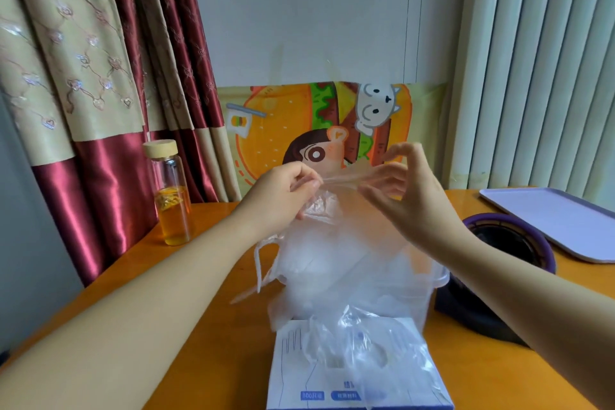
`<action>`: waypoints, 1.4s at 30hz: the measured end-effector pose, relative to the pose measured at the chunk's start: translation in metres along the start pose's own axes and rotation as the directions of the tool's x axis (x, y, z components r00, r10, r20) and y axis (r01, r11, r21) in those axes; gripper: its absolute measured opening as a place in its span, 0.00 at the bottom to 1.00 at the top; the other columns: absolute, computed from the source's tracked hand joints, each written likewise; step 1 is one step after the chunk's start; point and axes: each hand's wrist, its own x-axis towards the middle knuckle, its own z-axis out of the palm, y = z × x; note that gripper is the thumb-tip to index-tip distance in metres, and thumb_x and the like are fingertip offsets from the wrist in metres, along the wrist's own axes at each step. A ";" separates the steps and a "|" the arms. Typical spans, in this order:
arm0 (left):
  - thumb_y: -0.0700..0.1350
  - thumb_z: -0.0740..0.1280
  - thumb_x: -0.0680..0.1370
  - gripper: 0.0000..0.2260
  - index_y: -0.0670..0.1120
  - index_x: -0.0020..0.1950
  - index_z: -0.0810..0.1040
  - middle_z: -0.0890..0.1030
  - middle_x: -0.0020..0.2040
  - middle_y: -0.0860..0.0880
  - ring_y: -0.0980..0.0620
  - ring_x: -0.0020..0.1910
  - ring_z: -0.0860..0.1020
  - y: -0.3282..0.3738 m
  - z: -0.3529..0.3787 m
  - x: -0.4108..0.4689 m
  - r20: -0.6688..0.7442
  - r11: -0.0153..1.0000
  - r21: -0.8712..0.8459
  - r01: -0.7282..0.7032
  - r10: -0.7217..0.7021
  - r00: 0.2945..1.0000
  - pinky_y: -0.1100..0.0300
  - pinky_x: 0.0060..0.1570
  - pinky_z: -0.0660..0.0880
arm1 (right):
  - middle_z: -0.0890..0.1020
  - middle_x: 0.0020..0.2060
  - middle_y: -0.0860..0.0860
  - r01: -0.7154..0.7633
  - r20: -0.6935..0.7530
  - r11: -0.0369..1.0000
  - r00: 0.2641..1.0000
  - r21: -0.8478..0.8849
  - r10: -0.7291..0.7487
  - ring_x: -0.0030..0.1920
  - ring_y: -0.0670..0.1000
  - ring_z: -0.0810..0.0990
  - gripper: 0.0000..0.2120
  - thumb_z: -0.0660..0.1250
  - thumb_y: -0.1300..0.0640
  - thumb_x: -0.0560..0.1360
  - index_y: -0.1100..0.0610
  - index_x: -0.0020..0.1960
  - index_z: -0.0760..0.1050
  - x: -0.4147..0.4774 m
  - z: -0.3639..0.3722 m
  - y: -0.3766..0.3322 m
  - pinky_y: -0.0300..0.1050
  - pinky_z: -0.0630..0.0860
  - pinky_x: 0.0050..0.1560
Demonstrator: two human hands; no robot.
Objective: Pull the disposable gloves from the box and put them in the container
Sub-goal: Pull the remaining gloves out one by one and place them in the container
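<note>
Clear plastic glove (336, 210) stretched between both hands above container (429, 280). Left hand (283, 196) pinches one edge; right hand (402, 190) pinches the other. Box (299, 373) nearest camera.

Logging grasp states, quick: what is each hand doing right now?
Left hand: pinching one end of the clear glove.
Right hand: pinching the other end of the same glove.

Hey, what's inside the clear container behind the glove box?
The clear container is heaped with crumpled disposable gloves, some spilling over its left rim. The heap hides the bottom, so anything underneath cannot be seen.
</note>
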 end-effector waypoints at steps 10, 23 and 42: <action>0.43 0.63 0.81 0.06 0.45 0.53 0.78 0.77 0.37 0.52 0.60 0.28 0.71 -0.027 -0.002 0.015 0.240 0.960 -0.183 0.213 -0.167 0.956 0.69 0.32 0.71 | 0.81 0.37 0.37 0.006 0.469 0.958 0.873 -0.288 0.135 0.37 0.35 0.80 0.15 0.69 0.61 0.74 0.47 0.58 0.79 0.024 -0.011 0.005 0.27 0.74 0.41; 0.55 0.64 0.79 0.08 0.53 0.52 0.77 0.80 0.48 0.55 0.53 0.49 0.79 -0.071 -0.054 0.005 -0.119 0.959 0.071 0.275 -0.265 0.957 0.58 0.51 0.75 | 0.77 0.62 0.44 -0.214 0.600 0.971 0.764 -0.111 0.237 0.35 0.41 0.82 0.22 0.69 0.63 0.74 0.52 0.66 0.74 0.049 0.021 0.004 0.30 0.76 0.40; 0.48 0.58 0.83 0.13 0.49 0.66 0.73 0.76 0.64 0.50 0.52 0.64 0.73 -0.076 -0.021 0.004 -0.286 0.958 -0.133 0.254 -0.283 0.915 0.61 0.60 0.68 | 0.77 0.61 0.55 -0.495 0.514 0.846 0.787 0.195 0.342 0.48 0.50 0.81 0.25 0.69 0.69 0.72 0.58 0.67 0.72 0.079 0.053 -0.019 0.41 0.79 0.49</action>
